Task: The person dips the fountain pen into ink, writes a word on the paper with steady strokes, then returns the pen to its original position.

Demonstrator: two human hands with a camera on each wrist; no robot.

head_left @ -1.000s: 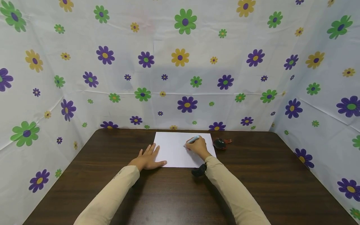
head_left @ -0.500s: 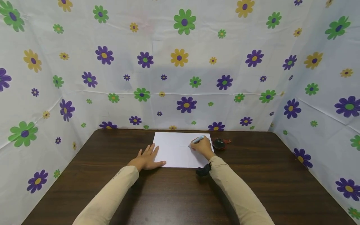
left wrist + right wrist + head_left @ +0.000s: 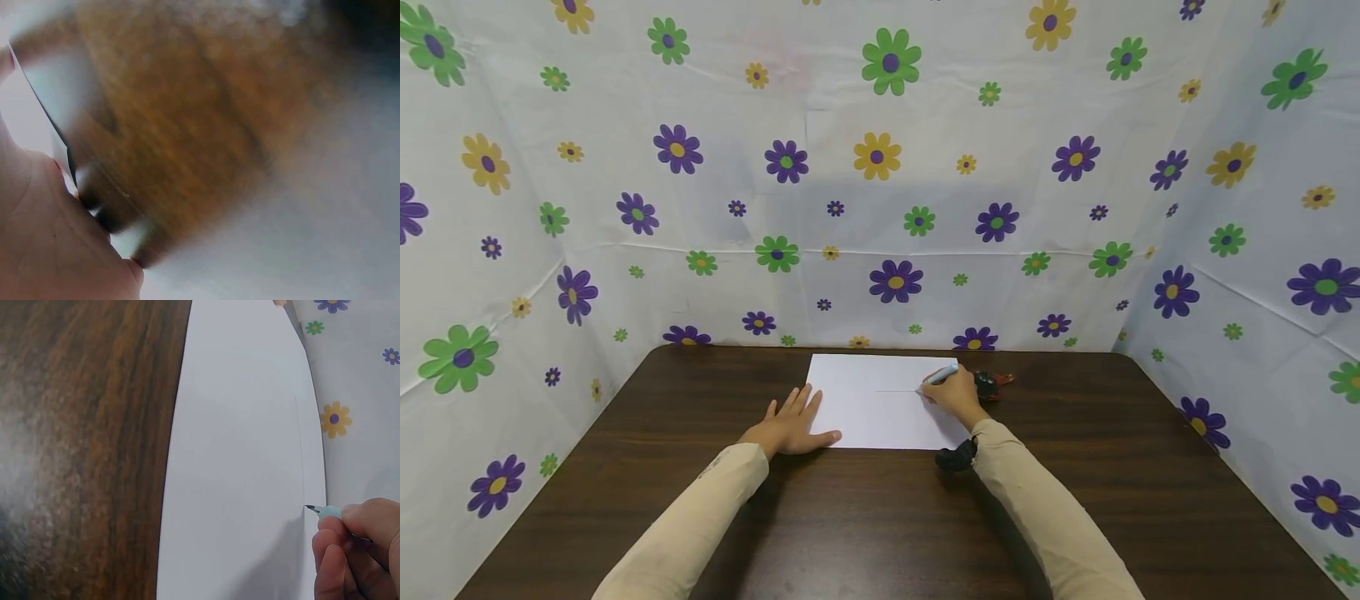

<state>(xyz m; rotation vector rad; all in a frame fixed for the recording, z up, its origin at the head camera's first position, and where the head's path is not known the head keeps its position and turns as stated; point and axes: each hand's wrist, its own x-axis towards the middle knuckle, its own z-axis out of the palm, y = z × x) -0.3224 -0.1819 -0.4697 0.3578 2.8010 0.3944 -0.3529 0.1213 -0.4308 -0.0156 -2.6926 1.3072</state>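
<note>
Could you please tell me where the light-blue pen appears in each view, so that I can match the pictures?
Head: right of centre, the pen is held in the right hand.
Left wrist: the pen is not in it.
Right wrist: lower right, the pen has its tip at the end of a thin line.
Shared landmark: the white paper.

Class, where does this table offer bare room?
The table is bare left of the left sleeve, between the sleeves, and right of the right sleeve. Crowded: the right edge of the paper, with right hand, pen and dark-and-red object.
</note>
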